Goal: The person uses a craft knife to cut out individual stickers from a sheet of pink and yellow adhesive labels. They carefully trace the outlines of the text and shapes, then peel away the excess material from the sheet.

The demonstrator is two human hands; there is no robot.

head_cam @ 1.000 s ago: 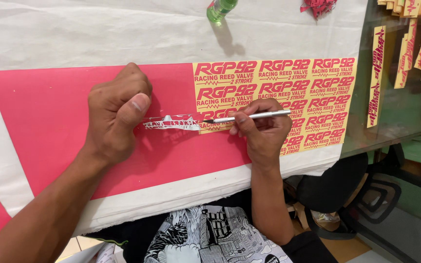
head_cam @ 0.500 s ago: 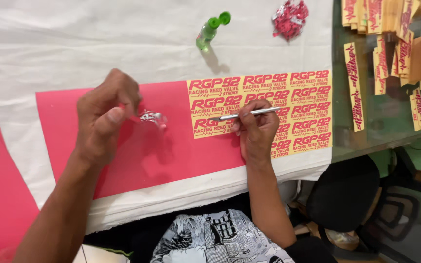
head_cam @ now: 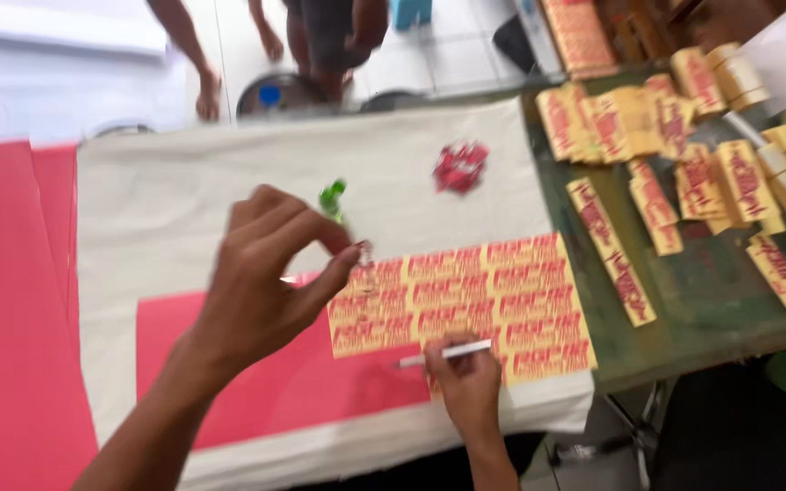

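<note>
Two hands at work over a red vinyl sheet (head_cam: 256,382) spread on a white cloth (head_cam: 184,209) on the desk (head_cam: 711,309). Left hand (head_cam: 261,273) is raised above the sheet, thumb and forefinger pinched together on a small scrap of peeled vinyl (head_cam: 363,247); frame is blurred, so the scrap's shape is unclear. Right hand (head_cam: 468,377) rests at the near edge of the sheet, closed around a thin silver craft knife (head_cam: 443,353), tip pointing left and lying over the sticker block. Sticker block (head_cam: 461,305): the yellow part of the sheet, rows of red lettering with the surrounding red film stripped. Judgement: this right-hand part looks weeded, whereas the left part of the sheet is solid red, so most of the sheet seems left to do. Small heap of red scraps (head_cam: 459,167) lies on the cloth beyond the block; a green-capped bottle (head_cam: 333,200) stands just behind the left hand. Many cut yellow sticker strips (head_cam: 684,182) lie on the green desk surface to the right. Another person's legs (head_cam: 320,41) show at the far side.
</note>
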